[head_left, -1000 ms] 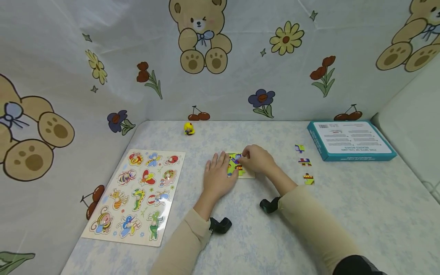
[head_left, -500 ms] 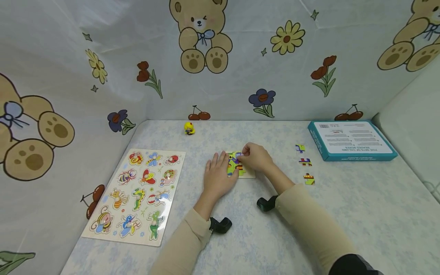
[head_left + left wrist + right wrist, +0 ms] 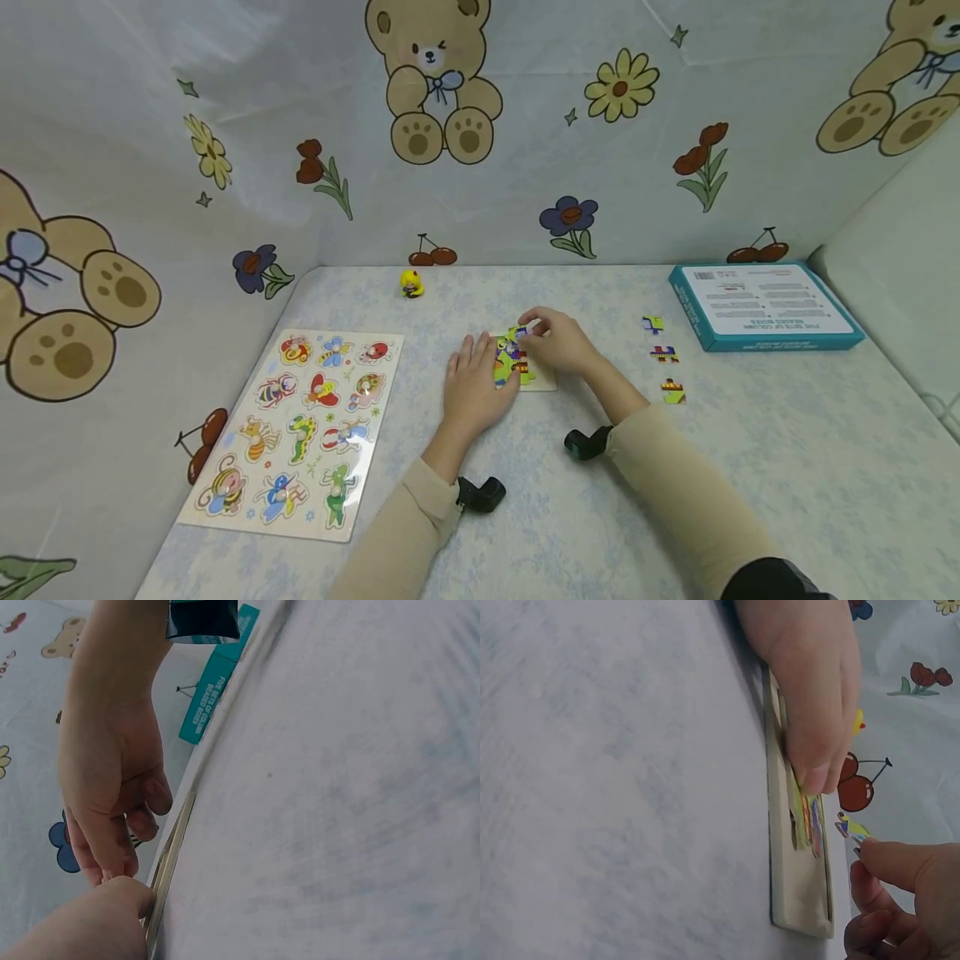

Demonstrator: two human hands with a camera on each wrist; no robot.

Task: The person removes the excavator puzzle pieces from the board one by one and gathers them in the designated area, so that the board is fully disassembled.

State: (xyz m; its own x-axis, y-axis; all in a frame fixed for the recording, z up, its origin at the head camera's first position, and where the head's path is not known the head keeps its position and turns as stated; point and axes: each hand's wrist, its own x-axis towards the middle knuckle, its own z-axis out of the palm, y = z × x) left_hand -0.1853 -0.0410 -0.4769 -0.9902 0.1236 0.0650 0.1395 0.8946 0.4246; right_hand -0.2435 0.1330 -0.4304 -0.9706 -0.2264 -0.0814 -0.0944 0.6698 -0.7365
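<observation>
A small wooden jigsaw tray (image 3: 799,904), partly filled with colourful pieces, lies at the middle of the table. My left hand (image 3: 477,383) rests on its left side with fingers extended, the thumb along the fitted pieces (image 3: 506,367). Over the tray's far edge, my right hand (image 3: 561,340) pinches a jigsaw piece (image 3: 855,827) between thumb and finger. In the right wrist view that piece is tilted and apart from the tray. The left hand covers the tray's left part. Three loose jigsaw pieces, including a striped one (image 3: 664,354), lie in a column to the right.
At left lies a large insect peg-puzzle board (image 3: 300,433). A yellow toy figure (image 3: 411,284) stands near the back edge. A teal and white box (image 3: 768,308) lies at the back right. A bear-and-flower-patterned cloth (image 3: 510,183) hangs behind the table.
The right hand has raised its fingers slightly away from the fitted pieces, and the pinched jigsaw piece now shows at the tray's far edge. The left hand has stayed in place.
</observation>
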